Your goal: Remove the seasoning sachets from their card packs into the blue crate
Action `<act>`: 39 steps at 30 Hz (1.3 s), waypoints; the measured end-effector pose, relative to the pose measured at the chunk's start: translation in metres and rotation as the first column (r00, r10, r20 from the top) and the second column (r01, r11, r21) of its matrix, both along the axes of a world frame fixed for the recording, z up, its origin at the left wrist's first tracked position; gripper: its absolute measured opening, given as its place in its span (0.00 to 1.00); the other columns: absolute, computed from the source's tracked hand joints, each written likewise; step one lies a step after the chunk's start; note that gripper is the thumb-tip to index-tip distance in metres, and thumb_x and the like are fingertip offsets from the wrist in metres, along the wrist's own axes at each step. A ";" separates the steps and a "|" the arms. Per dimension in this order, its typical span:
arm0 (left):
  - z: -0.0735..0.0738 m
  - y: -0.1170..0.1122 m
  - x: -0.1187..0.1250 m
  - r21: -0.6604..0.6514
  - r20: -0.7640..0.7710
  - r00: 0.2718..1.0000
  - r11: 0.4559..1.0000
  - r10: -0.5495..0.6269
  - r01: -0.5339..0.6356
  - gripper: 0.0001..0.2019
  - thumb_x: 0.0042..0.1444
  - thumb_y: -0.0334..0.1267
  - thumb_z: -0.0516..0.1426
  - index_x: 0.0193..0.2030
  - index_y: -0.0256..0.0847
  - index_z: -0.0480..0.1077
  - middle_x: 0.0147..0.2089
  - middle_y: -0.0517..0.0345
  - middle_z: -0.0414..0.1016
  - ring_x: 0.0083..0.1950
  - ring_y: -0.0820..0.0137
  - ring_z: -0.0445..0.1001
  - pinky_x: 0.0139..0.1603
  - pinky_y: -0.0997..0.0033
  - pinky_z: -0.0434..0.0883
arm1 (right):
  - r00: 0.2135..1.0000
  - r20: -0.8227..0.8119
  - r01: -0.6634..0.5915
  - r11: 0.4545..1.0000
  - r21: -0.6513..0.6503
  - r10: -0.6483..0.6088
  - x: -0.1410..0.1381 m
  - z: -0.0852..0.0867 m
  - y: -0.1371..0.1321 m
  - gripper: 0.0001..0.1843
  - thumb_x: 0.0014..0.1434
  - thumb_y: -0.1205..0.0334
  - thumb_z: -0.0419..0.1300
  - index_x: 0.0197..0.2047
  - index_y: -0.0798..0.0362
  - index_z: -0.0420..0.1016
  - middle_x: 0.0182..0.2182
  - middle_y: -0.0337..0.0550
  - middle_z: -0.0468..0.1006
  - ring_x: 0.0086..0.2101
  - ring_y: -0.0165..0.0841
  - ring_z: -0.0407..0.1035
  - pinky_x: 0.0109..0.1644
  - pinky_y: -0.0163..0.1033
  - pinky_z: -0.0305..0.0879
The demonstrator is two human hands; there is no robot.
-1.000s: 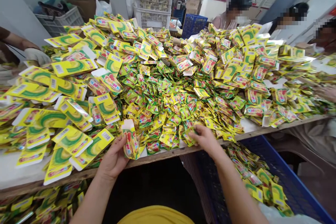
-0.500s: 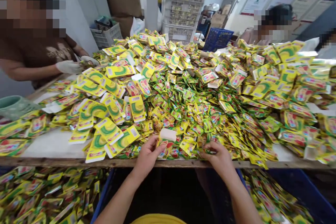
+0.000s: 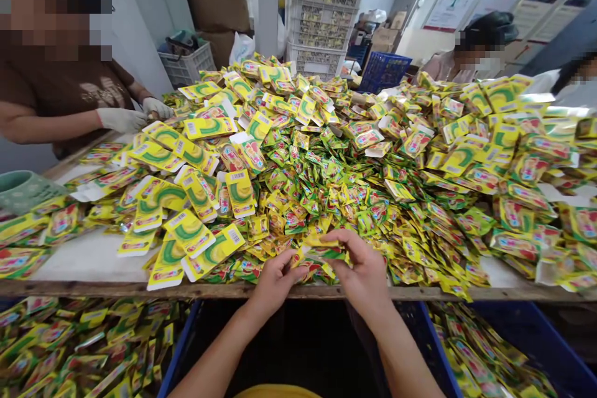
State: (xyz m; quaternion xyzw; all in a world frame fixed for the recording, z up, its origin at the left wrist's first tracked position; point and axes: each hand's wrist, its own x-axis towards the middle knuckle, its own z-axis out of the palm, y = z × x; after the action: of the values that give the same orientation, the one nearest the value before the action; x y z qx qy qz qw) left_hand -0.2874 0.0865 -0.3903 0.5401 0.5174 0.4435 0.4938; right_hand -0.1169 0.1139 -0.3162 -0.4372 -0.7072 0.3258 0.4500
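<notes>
My left hand is closed on a small yellow and green carton, low over the table's front edge. From the right, my right hand pinches several small sachets against the carton's open end. How far they reach inside is hidden by the fingers. Just beyond both hands spreads a heap of loose green and yellow sachets. Flat yellow cartons with green curves lie overlapping to the left of my left hand.
More cartons pile up at the right. Blue crates with filled packs stand below the wooden table edge. At the left are a green pot and a co-worker's gloved hands. Stacked white crates rise behind.
My right hand has come up from the sachet heap and moved left to the carton, bringing sachets. My left hand has shifted slightly right and turned the carton's opening toward it.
</notes>
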 end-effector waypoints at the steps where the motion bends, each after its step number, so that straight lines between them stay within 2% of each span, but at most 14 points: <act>1: -0.001 0.000 -0.001 0.005 0.022 1.000 1.000 -0.006 0.006 0.12 0.55 0.45 0.58 0.37 0.37 0.71 0.28 0.63 0.63 0.31 0.72 0.59 0.32 0.75 0.57 | 0.997 0.075 -0.017 0.999 0.049 0.013 -0.004 -0.004 0.001 0.14 0.52 0.73 0.57 0.40 0.48 0.73 0.38 0.43 0.77 0.41 0.38 0.71 0.46 0.41 0.67; 4: -0.001 0.000 -0.003 0.008 0.049 0.999 1.000 0.016 -0.016 0.12 0.56 0.45 0.57 0.36 0.36 0.70 0.30 0.61 0.64 0.32 0.71 0.61 0.34 0.74 0.58 | 0.978 0.208 -0.043 0.991 0.128 0.015 -0.007 -0.015 0.006 0.15 0.51 0.76 0.55 0.38 0.49 0.72 0.36 0.43 0.77 0.40 0.38 0.71 0.44 0.41 0.66; 10: -0.001 -0.004 -0.006 0.037 0.065 0.998 0.999 0.012 -0.014 0.13 0.58 0.46 0.56 0.39 0.36 0.71 0.33 0.59 0.68 0.36 0.69 0.64 0.38 0.73 0.61 | 0.943 0.329 -0.049 0.999 0.019 0.040 -0.008 -0.012 0.013 0.17 0.50 0.78 0.56 0.40 0.50 0.73 0.38 0.43 0.77 0.40 0.37 0.70 0.45 0.40 0.66; 13: -0.003 -0.005 -0.006 0.046 0.045 0.999 0.999 -0.015 0.013 0.15 0.59 0.46 0.55 0.43 0.37 0.73 0.33 0.59 0.69 0.36 0.69 0.65 0.39 0.73 0.61 | 0.858 0.502 -0.148 0.988 0.034 0.111 -0.016 -0.002 0.012 0.23 0.46 0.83 0.52 0.40 0.51 0.74 0.36 0.44 0.75 0.40 0.38 0.68 0.44 0.40 0.65; 16: -0.003 -0.003 -0.005 0.060 0.088 0.996 0.998 -0.026 0.020 0.17 0.55 0.47 0.60 0.45 0.37 0.73 0.36 0.58 0.71 0.38 0.67 0.66 0.40 0.72 0.63 | 0.743 0.632 -0.311 0.950 0.034 0.220 -0.022 0.007 0.012 0.23 0.46 0.84 0.51 0.39 0.51 0.73 0.34 0.44 0.74 0.40 0.39 0.66 0.45 0.42 0.63; 19: 0.001 -0.001 -0.005 0.042 0.194 0.981 0.999 -0.012 0.004 0.17 0.54 0.46 0.60 0.46 0.37 0.73 0.40 0.56 0.72 0.42 0.65 0.67 0.45 0.70 0.64 | 0.785 0.556 -0.348 0.937 0.031 0.273 -0.024 0.010 0.015 0.19 0.52 0.80 0.55 0.44 0.51 0.70 0.38 0.43 0.75 0.41 0.37 0.68 0.46 0.41 0.64; 22: 0.003 0.000 -0.006 0.009 0.254 0.967 1.000 -0.030 0.029 0.16 0.56 0.45 0.59 0.46 0.36 0.73 0.40 0.56 0.72 0.42 0.66 0.67 0.45 0.70 0.63 | 0.868 0.470 -0.220 0.973 0.073 0.161 -0.027 0.005 0.016 0.12 0.56 0.73 0.58 0.43 0.50 0.70 0.38 0.43 0.75 0.39 0.35 0.69 0.42 0.39 0.66; 24: 0.003 0.000 -0.008 0.020 0.248 0.968 0.999 -0.035 0.031 0.16 0.55 0.45 0.60 0.45 0.36 0.73 0.38 0.57 0.72 0.40 0.67 0.66 0.43 0.71 0.63 | 0.857 0.494 -0.228 0.967 0.113 0.144 -0.030 0.002 0.016 0.07 0.58 0.72 0.57 0.39 0.52 0.72 0.35 0.44 0.74 0.37 0.37 0.68 0.41 0.41 0.66; 27: 0.000 -0.001 -0.008 0.050 0.205 0.979 0.999 -0.016 0.006 0.15 0.53 0.46 0.61 0.41 0.36 0.74 0.35 0.58 0.71 0.38 0.68 0.65 0.41 0.72 0.62 | 0.782 0.549 -0.410 0.907 0.099 0.294 -0.030 0.004 0.017 0.10 0.59 0.74 0.54 0.37 0.53 0.74 0.33 0.45 0.73 0.38 0.38 0.66 0.43 0.43 0.66; 30: -0.001 -0.001 -0.009 0.014 0.193 0.981 1.000 0.003 -0.006 0.16 0.54 0.44 0.61 0.45 0.36 0.73 0.35 0.59 0.71 0.37 0.69 0.65 0.41 0.71 0.63 | 0.770 0.505 -0.467 0.884 0.029 0.391 -0.025 0.009 0.020 0.17 0.58 0.77 0.52 0.46 0.51 0.73 0.40 0.46 0.74 0.41 0.35 0.68 0.46 0.42 0.67; 32: -0.001 -0.001 -0.009 -0.002 0.225 0.974 1.000 -0.012 0.012 0.17 0.55 0.43 0.60 0.49 0.37 0.72 0.36 0.58 0.71 0.39 0.68 0.66 0.43 0.71 0.63 | 0.819 0.468 -0.405 0.912 0.061 0.333 -0.022 0.009 0.021 0.18 0.59 0.76 0.52 0.48 0.50 0.73 0.43 0.46 0.73 0.41 0.35 0.68 0.46 0.42 0.68; 34: -0.003 -0.001 -0.009 0.001 0.248 0.968 0.999 -0.031 0.032 0.18 0.53 0.43 0.62 0.48 0.38 0.73 0.37 0.58 0.72 0.41 0.67 0.67 0.45 0.70 0.64 | 0.854 0.458 -0.347 0.926 0.149 0.246 -0.022 0.006 0.021 0.13 0.61 0.73 0.53 0.43 0.50 0.76 0.41 0.47 0.72 0.41 0.36 0.67 0.45 0.44 0.69; 37: -0.006 -0.002 -0.009 0.009 0.228 0.973 1.000 -0.024 0.022 0.17 0.49 0.45 0.64 0.42 0.37 0.75 0.34 0.57 0.73 0.39 0.66 0.68 0.43 0.71 0.64 | 0.837 0.500 -0.365 0.907 0.212 0.221 -0.024 0.005 0.020 0.10 0.61 0.69 0.56 0.36 0.50 0.79 0.44 0.49 0.72 0.48 0.42 0.63 0.49 0.50 0.67; 39: -0.007 -0.002 -0.009 0.015 0.217 0.976 1.000 -0.027 0.024 0.16 0.48 0.46 0.65 0.40 0.36 0.76 0.33 0.57 0.72 0.38 0.67 0.67 0.41 0.71 0.64 | 0.800 0.542 -0.411 0.894 0.179 0.259 -0.024 0.007 0.020 0.10 0.61 0.69 0.57 0.38 0.50 0.79 0.47 0.49 0.71 0.51 0.43 0.61 0.51 0.52 0.65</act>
State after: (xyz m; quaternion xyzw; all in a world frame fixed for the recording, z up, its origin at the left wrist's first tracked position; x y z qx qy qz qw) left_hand -0.2968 0.0842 -0.3973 0.4981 0.4508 0.4967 0.5495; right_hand -0.1407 0.1343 -0.3089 -0.3033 -0.9060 0.1690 0.2422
